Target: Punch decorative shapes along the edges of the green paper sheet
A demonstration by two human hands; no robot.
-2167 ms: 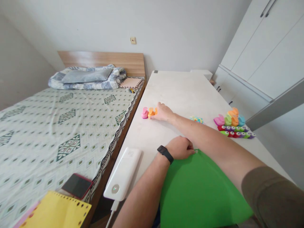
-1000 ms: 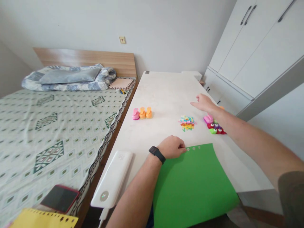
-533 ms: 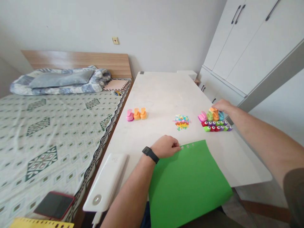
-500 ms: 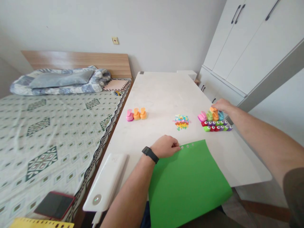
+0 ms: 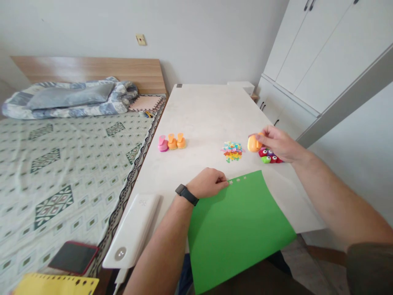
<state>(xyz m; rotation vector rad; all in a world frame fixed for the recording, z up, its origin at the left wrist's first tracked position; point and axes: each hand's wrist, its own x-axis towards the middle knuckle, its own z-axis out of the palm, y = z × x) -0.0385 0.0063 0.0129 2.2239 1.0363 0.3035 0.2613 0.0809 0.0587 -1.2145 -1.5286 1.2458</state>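
One thin green sheet (image 5: 238,225), left hand (image 5: 208,183) pinching its edge, right hand (image 5: 281,143) gripping rounded orange plastic punch (image 5: 253,144)

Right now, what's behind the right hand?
Small eyed pieces, red, purple and green, show partly past the right hand, which holds an orange punch. Hand and forearm cover the rest; what else stands there cannot be seen.
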